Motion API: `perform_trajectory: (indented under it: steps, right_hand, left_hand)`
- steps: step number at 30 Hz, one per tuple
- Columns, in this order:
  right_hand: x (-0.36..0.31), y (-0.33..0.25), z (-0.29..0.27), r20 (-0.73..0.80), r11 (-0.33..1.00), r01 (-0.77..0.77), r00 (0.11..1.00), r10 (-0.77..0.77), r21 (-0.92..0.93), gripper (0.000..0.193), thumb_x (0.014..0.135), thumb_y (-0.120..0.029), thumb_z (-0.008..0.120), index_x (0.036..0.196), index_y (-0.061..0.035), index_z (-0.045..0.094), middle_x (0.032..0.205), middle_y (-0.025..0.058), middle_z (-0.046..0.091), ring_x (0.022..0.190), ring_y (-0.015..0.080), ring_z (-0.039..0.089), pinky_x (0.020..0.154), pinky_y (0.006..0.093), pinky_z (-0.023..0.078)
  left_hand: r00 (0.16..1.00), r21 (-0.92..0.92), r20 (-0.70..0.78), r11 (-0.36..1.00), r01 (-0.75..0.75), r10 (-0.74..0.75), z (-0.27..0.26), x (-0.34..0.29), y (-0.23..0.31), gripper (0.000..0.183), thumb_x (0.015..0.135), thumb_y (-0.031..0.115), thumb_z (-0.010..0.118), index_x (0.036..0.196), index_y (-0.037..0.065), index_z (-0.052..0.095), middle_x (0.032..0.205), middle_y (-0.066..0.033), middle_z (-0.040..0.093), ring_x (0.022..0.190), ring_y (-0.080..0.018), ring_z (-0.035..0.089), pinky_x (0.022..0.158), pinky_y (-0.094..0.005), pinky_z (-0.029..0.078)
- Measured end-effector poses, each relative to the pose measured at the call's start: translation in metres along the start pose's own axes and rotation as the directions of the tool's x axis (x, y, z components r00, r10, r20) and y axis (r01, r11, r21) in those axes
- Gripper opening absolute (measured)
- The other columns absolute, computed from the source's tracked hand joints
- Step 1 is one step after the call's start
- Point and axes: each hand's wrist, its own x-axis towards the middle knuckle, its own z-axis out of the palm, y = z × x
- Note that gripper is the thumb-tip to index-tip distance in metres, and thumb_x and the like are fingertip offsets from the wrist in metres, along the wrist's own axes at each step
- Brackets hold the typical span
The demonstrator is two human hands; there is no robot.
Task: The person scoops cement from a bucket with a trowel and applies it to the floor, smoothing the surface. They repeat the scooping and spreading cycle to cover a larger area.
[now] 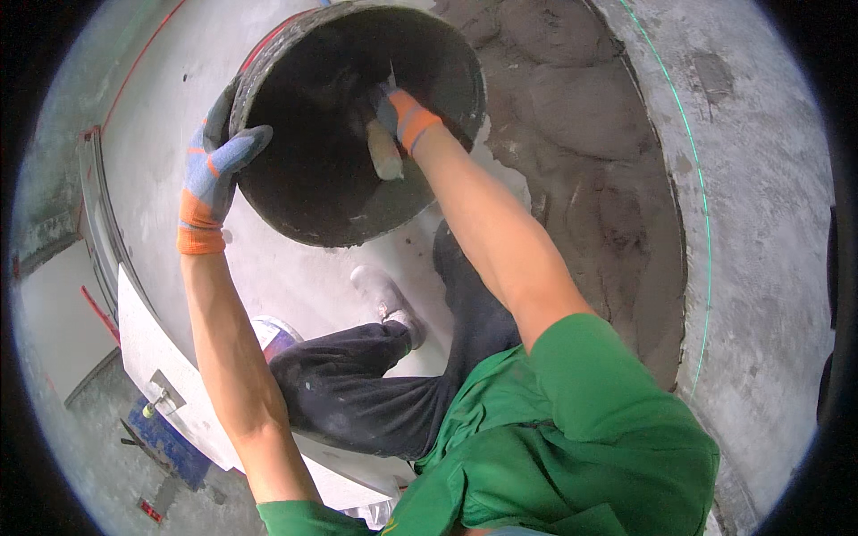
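Note:
A large round black bucket (299, 183) is tilted with its mouth toward me, its inner wall coated with dark grey residue. My left hand (213, 165), in a grey and orange work glove, grips the rim on the left side, thumb over the edge. Inside the bucket, my gloved right hand (400, 112) is closed around a trowel with a pale wooden handle (385, 154). The handle's butt points down toward me. Most of the blade is lost in the dark interior, as are some of the right fingers.
Wet grey mortar (590, 170) covers the floor to the right, below a wall crossed by a green laser line (702, 201). At left lies a white panel (147, 335) bearing a flat trowel (166, 391). A white and purple pail (277, 335) stands beside my leg; a blue bag (168, 442) lies farther left.

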Motion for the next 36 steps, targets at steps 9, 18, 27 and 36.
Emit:
perform_trajectory:
  steps: [9,18,27,36]
  right_hand:
    - [0.054,-0.011,0.019,0.11,0.642,0.268,0.955,-0.276,-0.718,0.03,0.085,-0.028,0.049,0.105,-0.0092,0.06,0.104,0.0122,0.06,0.09,0.0259,0.059,0.076,0.0375,0.047]
    - [0.053,-0.054,0.072,0.493,-0.015,0.51,0.823,-0.284,-0.86,0.032,0.082,-0.029,0.05,0.107,-0.0118,0.06,0.108,0.011,0.059,0.097,0.0272,0.057,0.083,0.0396,0.044]
    - [0.031,-0.039,0.104,0.505,0.202,0.486,0.861,0.056,-0.85,0.035,0.079,-0.03,0.052,0.108,-0.0136,0.061,0.11,0.0112,0.059,0.103,0.0287,0.055,0.087,0.0417,0.042]
    - [0.017,0.029,0.099,0.47,0.162,0.475,0.88,-0.071,-0.865,0.034,0.081,-0.027,0.051,0.108,-0.0101,0.061,0.111,0.0128,0.059,0.102,0.0285,0.056,0.082,0.0402,0.046]
  left_hand:
    - [1.0,0.109,-0.029,0.994,0.011,-0.008,-0.02,0.001,-0.008,0.06,0.069,0.008,0.058,0.126,-0.001,0.043,0.118,-0.0114,0.052,0.108,-0.0204,0.048,0.096,-0.0305,0.035]
    - [1.0,0.157,-0.002,0.987,0.029,-0.029,-0.026,-0.019,-0.014,0.063,0.066,0.004,0.059,0.127,-0.002,0.042,0.119,-0.0112,0.051,0.109,-0.0185,0.047,0.096,-0.0304,0.034]
    - [1.0,0.105,-0.007,0.994,-0.03,0.031,-0.014,-0.015,-0.013,0.063,0.063,0.005,0.069,0.122,0.0,0.048,0.107,-0.0089,0.058,0.097,-0.0171,0.054,0.089,-0.0296,0.042]
    - [0.996,0.158,0.081,0.986,-0.043,0.031,0.0,-0.009,-0.006,0.063,0.066,0.003,0.066,0.125,-0.001,0.044,0.113,-0.0097,0.055,0.103,-0.0173,0.051,0.092,-0.0295,0.039]
